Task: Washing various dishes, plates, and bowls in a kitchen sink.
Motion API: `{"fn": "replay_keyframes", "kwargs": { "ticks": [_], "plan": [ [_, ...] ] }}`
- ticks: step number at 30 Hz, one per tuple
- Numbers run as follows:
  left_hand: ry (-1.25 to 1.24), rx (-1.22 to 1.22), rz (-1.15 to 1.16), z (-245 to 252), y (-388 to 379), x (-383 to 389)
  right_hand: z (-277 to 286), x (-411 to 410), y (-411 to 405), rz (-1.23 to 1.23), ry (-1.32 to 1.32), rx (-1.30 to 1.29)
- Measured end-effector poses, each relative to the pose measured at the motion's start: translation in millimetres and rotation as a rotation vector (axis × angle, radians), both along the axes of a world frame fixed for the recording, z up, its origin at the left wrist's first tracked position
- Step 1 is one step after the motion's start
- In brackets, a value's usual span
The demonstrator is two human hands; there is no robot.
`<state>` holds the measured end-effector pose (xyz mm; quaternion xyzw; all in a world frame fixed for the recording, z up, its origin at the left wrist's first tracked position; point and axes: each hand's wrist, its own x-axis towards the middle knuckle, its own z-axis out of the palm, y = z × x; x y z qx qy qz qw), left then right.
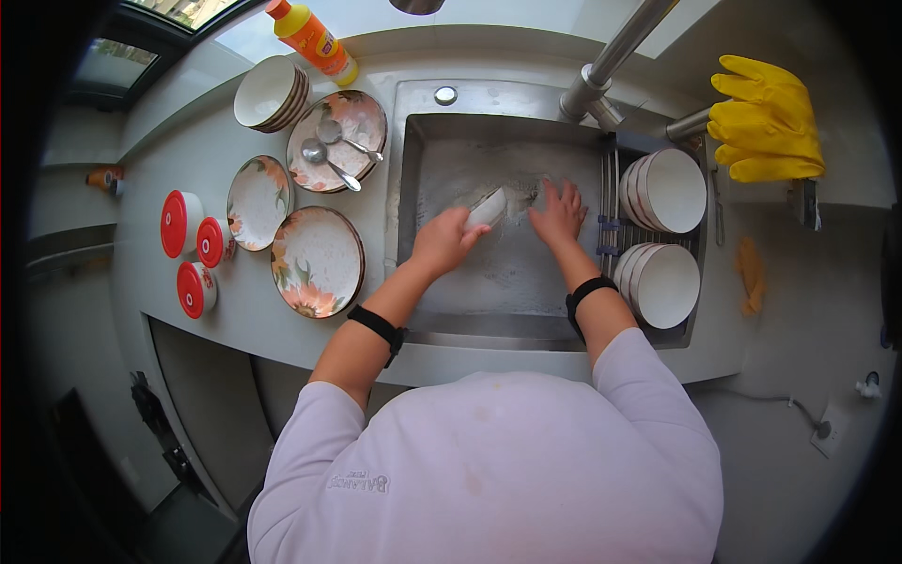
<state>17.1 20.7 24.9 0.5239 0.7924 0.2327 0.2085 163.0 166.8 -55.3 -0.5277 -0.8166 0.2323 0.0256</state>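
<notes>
Over the stainless steel sink [493, 282], my left hand [445, 240] grips a small white bowl [487, 210], tilted on its side. To its right my right hand [559, 215] is spread, fingers apart, low in the basin beside some moving water or suds [521, 197]; nothing shows in it. White bowls stand in two nested groups, an upper one [675, 190] and a lower one [664, 285], in the rack at the sink's right side. The drain is not clearly visible.
Left of the sink are floral plates [317, 261], two spoons [331, 163] on plates, stacked bowls [266, 92], red-lidded containers [182, 224] and an orange-yellow bottle [317, 44]. A faucet [588, 88] rises behind the basin; yellow rubber gloves [768, 120] hang at right.
</notes>
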Motion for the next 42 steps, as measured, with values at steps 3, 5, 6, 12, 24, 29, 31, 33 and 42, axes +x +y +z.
{"fn": "replay_keyframes", "kwargs": {
  "ticks": [3,5,6,12,24,29,31,33,42],
  "plan": [
    [-0.174,-0.102,0.174,-9,6,-10,-9,-7,-11,0.053,-0.258,0.052],
    [-0.285,-0.132,0.298,-21,11,-14,-20,-8,-11,0.042,-0.332,-0.109],
    [-0.286,-0.139,0.303,-31,10,-16,-25,-9,-9,0.246,-0.36,-0.152],
    [-0.493,0.006,0.689,-57,14,-22,-38,11,7,0.414,-0.158,0.021],
    [-0.72,0.047,0.893,-64,17,-27,-14,-57,-25,-0.405,0.358,-0.552],
    [-0.759,0.095,0.785,-63,27,-21,-4,-65,-57,-0.52,1.061,-0.919],
    [-0.793,0.145,0.786,-71,19,-24,12,-78,-79,-0.313,1.048,-0.582],
    [-0.826,0.193,0.781,-72,16,-23,13,-85,-80,-0.112,1.015,-0.245],
    [-0.152,0.0,0.599,-50,20,-6,-28,-108,-10,-0.353,0.619,-0.299]
  ]
}}
